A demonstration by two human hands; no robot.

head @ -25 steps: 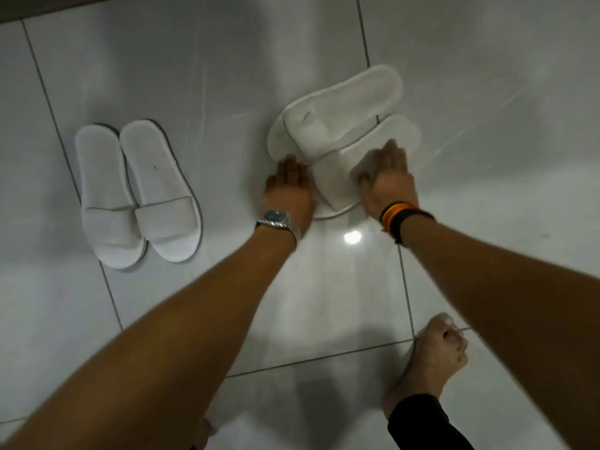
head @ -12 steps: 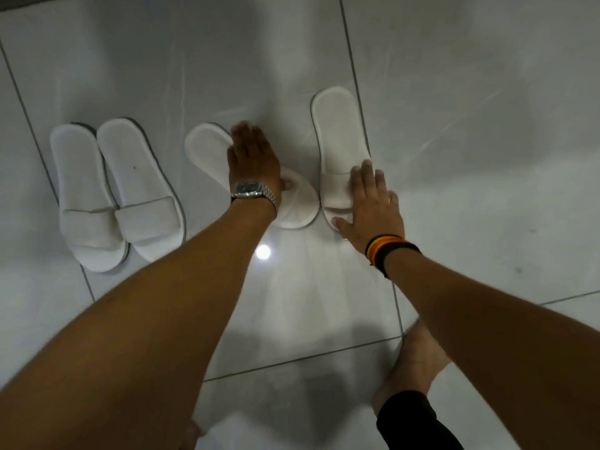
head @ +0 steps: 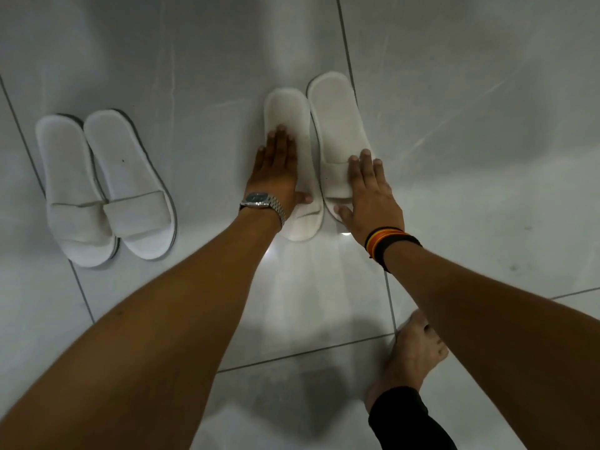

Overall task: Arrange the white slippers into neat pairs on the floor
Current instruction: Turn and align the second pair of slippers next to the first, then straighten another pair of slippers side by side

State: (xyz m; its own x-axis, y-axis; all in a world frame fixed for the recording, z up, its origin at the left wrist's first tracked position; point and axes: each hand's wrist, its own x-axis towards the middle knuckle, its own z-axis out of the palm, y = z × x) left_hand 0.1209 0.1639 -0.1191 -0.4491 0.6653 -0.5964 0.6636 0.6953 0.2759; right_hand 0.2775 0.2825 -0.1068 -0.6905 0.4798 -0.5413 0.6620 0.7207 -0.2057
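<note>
Two white slippers lie side by side in the middle of the tiled floor, toes toward me. My left hand [head: 276, 170], with a metal watch on the wrist, rests flat on the left slipper [head: 285, 108]. My right hand [head: 370, 193], with dark and orange bands on the wrist, lies flat on the strap of the right slipper [head: 337, 125]. Both hands have their fingers stretched out, pressing down rather than gripping. Another pair of white slippers [head: 104, 186] sits together at the left, touching each other.
The floor is glossy pale tile with dark grout lines [head: 347, 56]. My bare foot [head: 412, 355] and a black trouser cuff are at the lower right. A bright light reflection shows on the tile just below the middle pair.
The two middle slippers were stacked crosswise, then apart at an angle; now they lie parallel and close together. My left hand slid its slipper rightward against the other one.
</note>
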